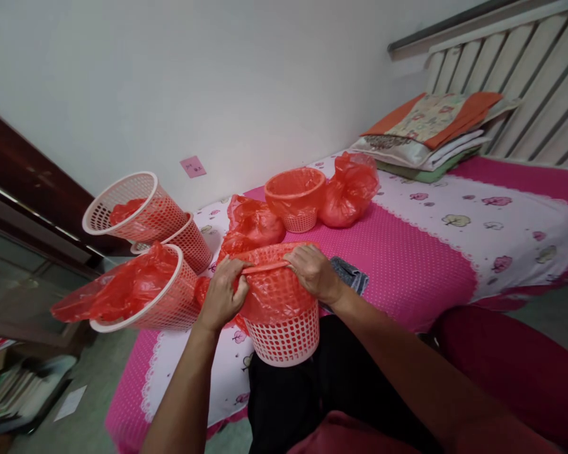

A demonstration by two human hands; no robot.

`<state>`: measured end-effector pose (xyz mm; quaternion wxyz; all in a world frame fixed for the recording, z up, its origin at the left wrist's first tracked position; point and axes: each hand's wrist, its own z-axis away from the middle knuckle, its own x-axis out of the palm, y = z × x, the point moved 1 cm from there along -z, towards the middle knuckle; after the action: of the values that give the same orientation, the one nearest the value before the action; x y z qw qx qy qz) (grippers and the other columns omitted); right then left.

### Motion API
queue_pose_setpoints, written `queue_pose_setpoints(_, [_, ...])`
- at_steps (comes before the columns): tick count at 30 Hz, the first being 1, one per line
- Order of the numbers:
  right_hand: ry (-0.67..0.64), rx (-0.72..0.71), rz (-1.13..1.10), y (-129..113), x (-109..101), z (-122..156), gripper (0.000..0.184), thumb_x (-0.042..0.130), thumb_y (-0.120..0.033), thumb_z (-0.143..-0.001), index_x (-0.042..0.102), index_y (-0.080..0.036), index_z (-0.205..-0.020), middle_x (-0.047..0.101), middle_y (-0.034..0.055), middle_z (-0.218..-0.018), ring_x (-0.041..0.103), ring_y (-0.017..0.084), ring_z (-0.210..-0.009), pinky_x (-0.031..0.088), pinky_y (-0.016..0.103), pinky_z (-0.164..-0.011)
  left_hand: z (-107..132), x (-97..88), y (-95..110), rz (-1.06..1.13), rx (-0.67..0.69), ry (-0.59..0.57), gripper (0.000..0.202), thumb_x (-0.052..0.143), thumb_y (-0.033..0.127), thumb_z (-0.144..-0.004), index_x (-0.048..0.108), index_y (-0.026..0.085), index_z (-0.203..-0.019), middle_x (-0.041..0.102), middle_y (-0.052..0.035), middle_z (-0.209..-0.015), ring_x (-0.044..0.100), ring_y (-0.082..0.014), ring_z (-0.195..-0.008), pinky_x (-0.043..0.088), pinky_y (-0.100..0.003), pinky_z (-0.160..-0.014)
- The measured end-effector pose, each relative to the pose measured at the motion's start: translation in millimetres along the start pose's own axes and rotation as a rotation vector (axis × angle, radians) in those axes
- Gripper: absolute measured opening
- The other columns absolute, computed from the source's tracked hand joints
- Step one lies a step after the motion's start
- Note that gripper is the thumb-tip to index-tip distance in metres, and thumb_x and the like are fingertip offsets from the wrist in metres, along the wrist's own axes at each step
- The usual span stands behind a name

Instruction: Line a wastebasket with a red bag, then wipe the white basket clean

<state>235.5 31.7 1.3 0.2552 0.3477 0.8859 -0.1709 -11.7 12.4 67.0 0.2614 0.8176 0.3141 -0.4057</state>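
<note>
A pink plastic wastebasket [284, 343] with a lattice wall stands at my lap, in the middle of the head view. A red plastic bag [274, 296] lines it and is folded down over the outside of its rim. My left hand [223, 291] grips the bag-covered rim at the left, thumb on the outer side. On the right side of the same rim, my right hand [313, 272] is closed over the edge, its fingertips pressing the bag. The inside of the basket is mostly hidden.
A lined basket [299, 224] and a knotted red bag [345, 202] stand behind. Several baskets [170, 302] with red bags lie tilted at the left. Folded bedding [428, 142] is piled at the back right. A dark folded cloth [349, 275] lies on the pink bedspread [407, 258].
</note>
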Motion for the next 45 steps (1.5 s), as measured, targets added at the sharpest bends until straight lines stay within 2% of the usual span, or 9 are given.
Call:
queue_pose_setpoints(6, [0.009,-0.005,-0.032,-6,-3,-2,0.042,0.035,-0.029,-0.115,0.073,-0.019,-0.099,0.066,0.0080,-0.082,0.056,0.024,-0.081,0.041,0.039,-0.077,-6,-6.3,27,-0.099,0.072,0.000,0.040,0.053,0.023,-0.101,0.061,0.025,-0.141,0.072,-0.0089,-0.132,0.066,-0.0261,-0.126,0.021,-0.066,-0.133])
queue_pose_setpoints(12, [-0.035,-0.012,-0.115,-15,-1,-9,0.037,0.040,-0.029,-0.114,0.074,-0.018,-0.108,0.071,0.0098,-0.088,0.064,0.026,-0.085,0.048,0.041,-0.080,-15,6.3,31,-0.103,0.106,-0.083,0.030,0.049,0.014,-0.101,0.067,0.025,-0.122,0.076,-0.0042,-0.106,0.072,-0.0229,-0.101,0.026,-0.068,-0.130])
queue_pose_setpoints(15, [-0.004,0.006,-0.219,-14,-10,-10,0.030,0.056,-0.036,-0.109,0.069,-0.019,-0.130,0.077,0.0117,-0.110,0.070,0.029,-0.105,0.053,0.047,-0.097,-13,10.4,23,-0.105,0.107,-0.054,0.026,0.047,0.014,-0.101,0.067,0.023,-0.115,0.075,-0.0041,-0.098,0.071,-0.0218,-0.095,0.036,-0.062,-0.127])
queue_pose_setpoints(20, [0.052,0.181,-0.325,7,-28,4,0.068,0.077,-0.035,-0.098,0.047,-0.029,-0.159,0.068,0.0117,-0.147,0.063,0.031,-0.137,0.040,0.062,-0.123,-3,10.7,7,-0.086,0.080,0.055,0.023,0.045,0.014,-0.102,0.064,0.024,-0.111,0.073,-0.0036,-0.094,0.070,-0.0220,-0.092,0.047,-0.053,-0.119])
queue_pose_setpoints(25, [-0.006,0.179,-0.360,16,-23,8,0.044,0.069,-0.022,-0.101,0.063,-0.030,-0.144,0.073,0.0085,-0.138,0.063,0.029,-0.137,0.039,0.063,-0.123,6,4.9,0,-0.056,0.040,0.074,0.018,0.044,0.018,-0.103,0.061,0.026,-0.106,0.070,-0.0034,-0.092,0.068,-0.0235,-0.097,0.050,-0.050,-0.115])
queue_pose_setpoints(29, [0.026,0.122,-0.267,10,-14,1,0.024,0.057,-0.020,-0.106,0.073,-0.027,-0.122,0.079,0.0062,-0.114,0.071,0.026,-0.114,0.042,0.059,-0.119,9,2.9,-7,-0.063,0.016,0.047,0.019,0.044,0.019,-0.103,0.061,0.026,-0.105,0.070,-0.0026,-0.091,0.068,-0.0226,-0.092,0.046,-0.053,-0.119])
queue_pose_setpoints(35, [0.085,0.057,-0.121,2,-5,2,0.035,0.041,-0.022,-0.111,0.075,-0.025,-0.107,0.072,0.0056,-0.086,0.065,0.024,-0.090,0.047,0.050,-0.109,15,3.7,-17,-0.126,-0.025,0.049,0.033,0.041,0.016,-0.103,0.063,0.028,-0.125,0.076,-0.0078,-0.123,0.069,-0.0254,-0.122,0.035,-0.064,-0.127])
queue_pose_setpoints(40, [0.088,0.047,-0.075,-2,-3,4,0.036,0.040,-0.023,-0.112,0.075,-0.026,-0.108,0.070,0.0041,-0.083,0.063,0.023,-0.086,0.046,0.048,-0.107,14,-7.8,13,-0.145,0.024,0.034,0.066,0.045,0.011,-0.098,0.040,0.027,-0.161,0.054,-0.0131,-0.161,0.048,-0.0290,-0.153,0.023,-0.067,-0.132])
queue_pose_setpoints(45, [0.065,0.039,-0.120,-11,-4,0,0.033,0.043,-0.023,-0.112,0.076,-0.025,-0.116,0.076,0.0050,-0.089,0.069,0.023,-0.089,0.047,0.049,-0.109,-1,3.0,42,-0.139,0.096,0.013,0.047,0.048,0.019,-0.105,0.051,0.026,-0.151,0.066,-0.0113,-0.148,0.055,-0.0288,-0.147,0.026,-0.064,-0.132])
